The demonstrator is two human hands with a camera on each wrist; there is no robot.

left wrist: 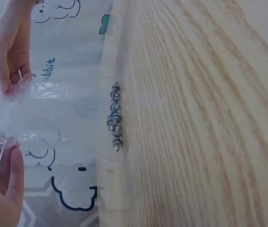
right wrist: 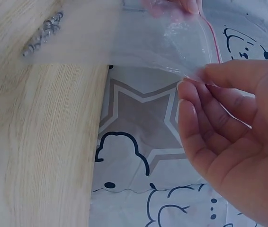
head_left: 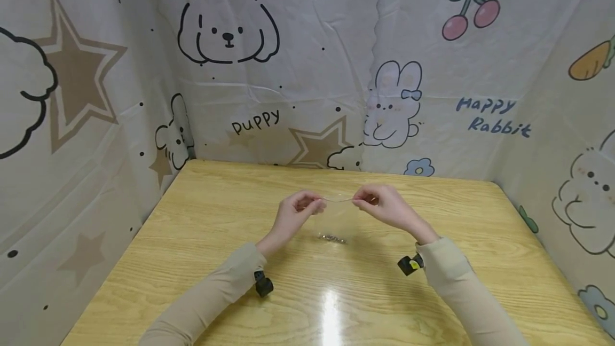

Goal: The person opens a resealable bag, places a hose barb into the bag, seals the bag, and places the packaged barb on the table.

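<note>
A clear zip-lock bag [head_left: 336, 219] with a red line along its top edge hangs upright between my two hands. Small metal screws [left wrist: 115, 116], several of them, lie in a row along its bottom; in the right wrist view the screws [right wrist: 44, 34] look silvery. My left hand [head_left: 294, 213] pinches the top left corner of the bag between thumb and fingers. At the opposite top corner, my right hand [head_left: 384, 207] pinches the edge the same way. Whether the bag's mouth is sealed, I cannot tell.
Beneath the hands spreads a light wood-grain table [head_left: 216, 218]. A printed cloth [head_left: 307, 68] with puppies, rabbits and stars stands around its back and sides. Each wrist wears a small black camera [head_left: 263, 284].
</note>
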